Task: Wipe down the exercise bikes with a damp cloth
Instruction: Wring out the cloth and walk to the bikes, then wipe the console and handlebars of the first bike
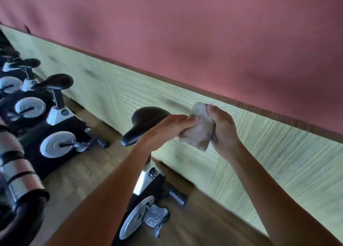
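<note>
A person stands over the nearest exercise bike (148,186) in a row of them, both hands raised above its black saddle (143,124) and working a pale, bunched cloth (198,129) between them. The right hand (223,130) has its fingers curled round the cloth's far side and grips it; the left hand (167,128) reaches in from the other side with its fingertips pinching the cloth's near edge. The cloth hangs in the air just beyond the saddle and touches no part of the bike. It appears to be getting folded or regathered before the wiping starts. The step would go best if the cloth ends as a flat pad with a fresh face outward, held in one hand so the other can steady the bike. From there, the saddle top looks the natural first surface, wiped nose to tail, then the seat post (148,160) and white frame housing (143,179) below. More bikes (55,127) stand along the wood-panelled wall (115,90) to the left on the wooden floor (83,171); whether any is already clean cannot be told. The frame is motion-blurred, so finer finger detail is unclear.
</note>
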Motion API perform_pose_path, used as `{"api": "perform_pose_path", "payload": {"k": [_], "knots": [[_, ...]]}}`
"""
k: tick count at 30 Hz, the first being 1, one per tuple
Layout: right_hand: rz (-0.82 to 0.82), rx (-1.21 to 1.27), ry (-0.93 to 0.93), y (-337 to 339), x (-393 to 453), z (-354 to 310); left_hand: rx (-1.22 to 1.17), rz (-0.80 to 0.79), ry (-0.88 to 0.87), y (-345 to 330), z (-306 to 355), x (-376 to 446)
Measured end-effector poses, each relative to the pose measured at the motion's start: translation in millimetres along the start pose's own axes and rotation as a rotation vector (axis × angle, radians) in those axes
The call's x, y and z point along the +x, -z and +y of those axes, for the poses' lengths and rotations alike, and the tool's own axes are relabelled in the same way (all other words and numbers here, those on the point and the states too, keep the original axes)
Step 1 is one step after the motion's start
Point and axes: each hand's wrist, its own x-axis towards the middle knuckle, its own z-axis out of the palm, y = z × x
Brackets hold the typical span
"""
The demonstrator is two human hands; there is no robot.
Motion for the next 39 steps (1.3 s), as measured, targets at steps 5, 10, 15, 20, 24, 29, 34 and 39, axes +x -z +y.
{"api": "perform_pose_path", "payload": {"k": [5,10,15,20,24,29,34,39], "knots": [[-0.079,-0.237,0.104,-26,74,8,0.038,0.342,-0.037,26,-11,43],[-0.357,-0.443,0.216,-72,126,16,0.162,0.861,0.031,63,-22,60],[-0.655,-0.182,0.201,-146,143,32,-0.144,0.812,0.080,90,-10,23],[-0.923,-0.070,0.368,-241,93,33,0.120,1.221,0.355,106,13,-89],[-1.173,0.113,0.414,-300,12,12,0.640,1.912,0.459,83,53,-212],[-1.509,0.247,0.513,-352,-108,-36,0.971,2.323,0.367,51,109,-358],[-1.580,0.169,0.788,-413,-221,-72,1.077,2.239,0.692,68,129,-475],[-1.490,0.144,0.869,-462,-290,-74,1.090,2.004,0.876,99,131,-535]]}}
